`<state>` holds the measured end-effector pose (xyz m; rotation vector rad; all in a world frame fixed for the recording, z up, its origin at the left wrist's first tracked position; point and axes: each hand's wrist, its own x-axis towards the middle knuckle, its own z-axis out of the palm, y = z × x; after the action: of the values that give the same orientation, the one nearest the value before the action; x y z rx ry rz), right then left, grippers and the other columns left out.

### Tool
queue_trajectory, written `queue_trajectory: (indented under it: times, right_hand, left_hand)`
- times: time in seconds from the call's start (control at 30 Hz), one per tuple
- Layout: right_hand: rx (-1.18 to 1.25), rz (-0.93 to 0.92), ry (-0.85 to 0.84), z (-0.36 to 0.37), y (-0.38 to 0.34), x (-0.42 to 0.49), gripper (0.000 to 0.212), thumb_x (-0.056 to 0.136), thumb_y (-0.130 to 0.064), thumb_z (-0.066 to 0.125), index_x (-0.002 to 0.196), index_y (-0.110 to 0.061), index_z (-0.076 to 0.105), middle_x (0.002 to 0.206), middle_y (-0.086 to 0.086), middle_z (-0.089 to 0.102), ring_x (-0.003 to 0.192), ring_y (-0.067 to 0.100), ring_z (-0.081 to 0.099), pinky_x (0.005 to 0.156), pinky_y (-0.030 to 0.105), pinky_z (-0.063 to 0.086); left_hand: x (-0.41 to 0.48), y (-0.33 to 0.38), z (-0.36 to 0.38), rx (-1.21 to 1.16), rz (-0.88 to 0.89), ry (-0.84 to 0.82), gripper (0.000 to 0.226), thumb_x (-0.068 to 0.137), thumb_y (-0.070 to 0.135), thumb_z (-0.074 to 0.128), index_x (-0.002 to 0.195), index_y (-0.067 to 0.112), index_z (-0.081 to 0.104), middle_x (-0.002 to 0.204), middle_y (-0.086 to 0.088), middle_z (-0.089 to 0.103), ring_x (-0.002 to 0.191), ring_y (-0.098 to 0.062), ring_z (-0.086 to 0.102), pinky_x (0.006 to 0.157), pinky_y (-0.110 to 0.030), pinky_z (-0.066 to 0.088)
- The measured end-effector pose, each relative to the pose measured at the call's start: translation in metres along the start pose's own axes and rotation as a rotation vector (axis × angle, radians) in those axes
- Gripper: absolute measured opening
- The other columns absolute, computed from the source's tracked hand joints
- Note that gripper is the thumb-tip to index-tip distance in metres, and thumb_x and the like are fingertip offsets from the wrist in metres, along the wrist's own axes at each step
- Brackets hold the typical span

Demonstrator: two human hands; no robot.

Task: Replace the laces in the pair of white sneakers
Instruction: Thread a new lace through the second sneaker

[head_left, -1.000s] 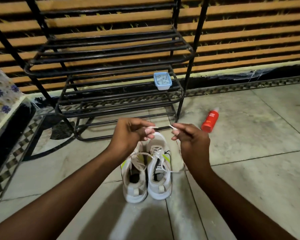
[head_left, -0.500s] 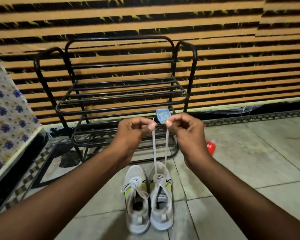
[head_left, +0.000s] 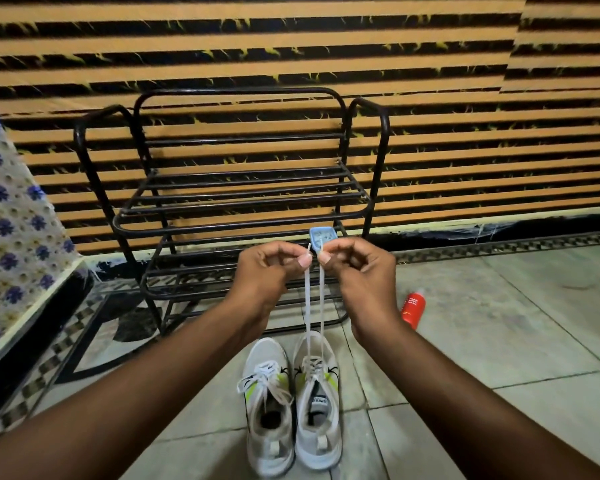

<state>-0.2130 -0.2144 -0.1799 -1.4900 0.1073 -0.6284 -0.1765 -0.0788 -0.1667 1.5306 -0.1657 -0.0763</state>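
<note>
Two white sneakers with yellow-green accents stand side by side on the tiled floor, toes pointing away from me. The left sneaker (head_left: 269, 407) has a loose white lace lying across its tongue. From the right sneaker (head_left: 317, 403) two ends of a white lace (head_left: 307, 306) run straight up, taut. My left hand (head_left: 271, 268) pinches one lace end between thumb and fingers. My right hand (head_left: 355, 265) pinches the other end, close beside the left hand, both raised well above the shoes.
A black metal shoe rack (head_left: 243, 202) stands behind the sneakers against a striped orange-and-black wall. A small blue container (head_left: 323, 235) sits on a rack shelf just behind my hands. A red bottle (head_left: 413, 308) lies on the floor at right. A flowered cloth (head_left: 11, 237) is at left.
Both hands have risen, pulling the right sneaker's lace ends up taut. The hands have moved closer together. My view has tilted up, so the shoes sit lower in the frame.
</note>
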Motion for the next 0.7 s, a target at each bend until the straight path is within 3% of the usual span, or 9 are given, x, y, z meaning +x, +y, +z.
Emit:
queue_trajectory:
  times: [0.13, 0.7]
  right_hand:
    - [0.063, 0.020, 0.040, 0.0015, 0.0002, 0.0005, 0.020, 0.081, 0.003, 0.076, 0.096, -0.010, 0.074, 0.084, 0.003, 0.075, 0.080, 0.010, 0.072, 0.077, 0.023, 0.058]
    - [0.133, -0.022, 0.050, 0.0022, 0.0015, 0.0031, 0.025, 0.080, 0.004, 0.077, 0.096, -0.013, 0.072, 0.081, 0.002, 0.077, 0.081, 0.014, 0.075, 0.076, 0.022, 0.058]
  left_hand:
    - [0.0017, 0.0004, -0.0017, 0.028, -0.035, -0.003, 0.008, 0.090, 0.012, 0.076, 0.087, 0.019, 0.076, 0.083, 0.006, 0.074, 0.081, -0.011, 0.065, 0.069, -0.032, 0.044]
    - [0.0020, -0.0047, 0.0019, -0.036, -0.067, -0.025, 0.005, 0.087, 0.014, 0.079, 0.086, 0.019, 0.078, 0.083, 0.006, 0.075, 0.089, -0.016, 0.064, 0.078, -0.039, 0.042]
